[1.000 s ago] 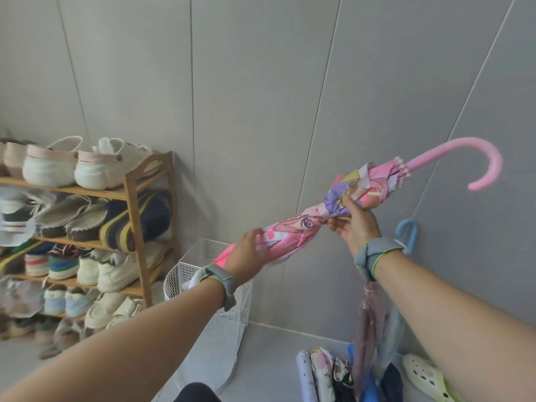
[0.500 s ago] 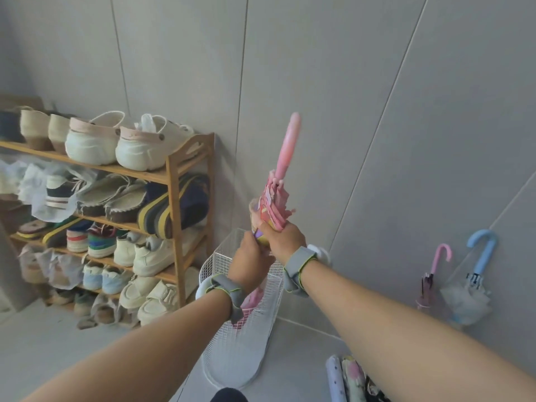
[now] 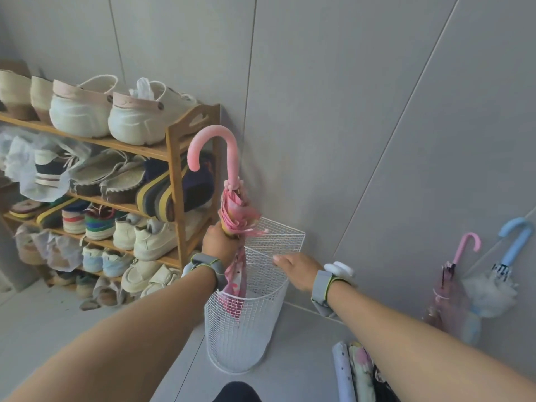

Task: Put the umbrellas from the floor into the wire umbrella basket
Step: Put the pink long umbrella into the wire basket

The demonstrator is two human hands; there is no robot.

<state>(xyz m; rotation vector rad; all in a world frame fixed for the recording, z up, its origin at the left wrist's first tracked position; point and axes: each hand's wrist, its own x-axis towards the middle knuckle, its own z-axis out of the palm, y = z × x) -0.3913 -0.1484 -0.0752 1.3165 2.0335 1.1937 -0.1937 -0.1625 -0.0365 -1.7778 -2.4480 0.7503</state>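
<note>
A pink umbrella (image 3: 233, 210) with a hooked pink handle stands upright, its lower end inside the white wire umbrella basket (image 3: 246, 329) against the wall. My left hand (image 3: 219, 240) is shut around its folded canopy just above the basket rim. My right hand (image 3: 294, 269) hovers over the basket's right rim, fingers apart, holding nothing. Several folded umbrellas (image 3: 355, 372) lie on the floor at the lower right. A pink umbrella (image 3: 448, 288) and a blue-handled one (image 3: 499, 274) lean against the right wall.
A wooden shoe rack (image 3: 177, 181) full of shoes stands directly left of the basket. The grey tiled wall is right behind the basket. Grey floor stretches in front of the rack and basket.
The pink umbrella has swung from slanted to upright and dropped tip-first into the basket. My right hand has let go of it and moved to the right; my left hand still grips it.
</note>
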